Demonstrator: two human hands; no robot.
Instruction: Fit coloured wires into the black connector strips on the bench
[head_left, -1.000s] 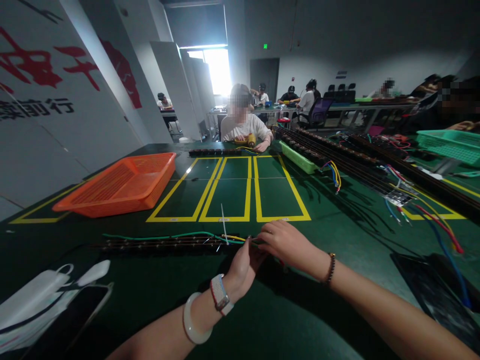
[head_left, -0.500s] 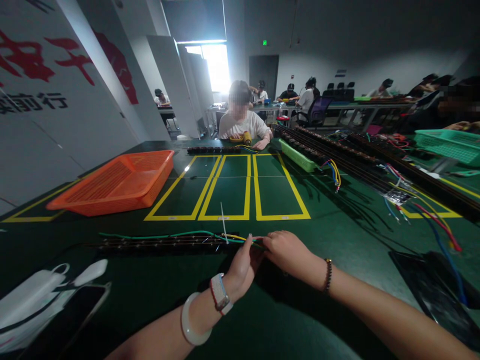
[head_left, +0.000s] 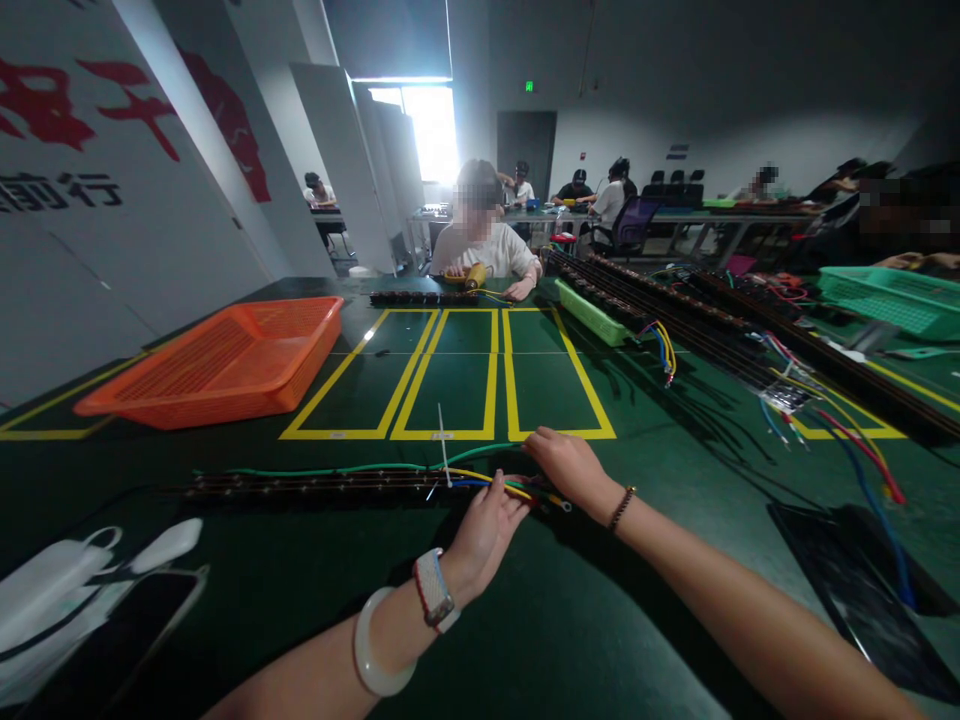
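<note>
A long dark terminal strip (head_left: 300,487) lies on the green table (head_left: 570,620) in front of me, with a green wire (head_left: 315,470) running along it. Green, yellow, blue and red wires (head_left: 517,490) bunch at its right end. A white cable tie (head_left: 444,455) sticks up from the bundle. My left hand (head_left: 484,530) pinches the wires at the strip's right end. My right hand (head_left: 566,465) rests on the same wire ends just to the right, fingers curled over them.
An orange basket (head_left: 217,360) sits at the left, yellow taped rectangles (head_left: 465,375) beyond the strip. White masks and a phone (head_left: 90,590) lie near left. More strips with coloured wires (head_left: 712,330), a green tray (head_left: 596,313) and a teal basket (head_left: 892,295) fill the right. A person (head_left: 484,245) works opposite.
My right hand has shifted a little farther and right along the wire ends, uncovering the coloured wire tips. My left hand stays on the bundle. The view has tilted slightly.
</note>
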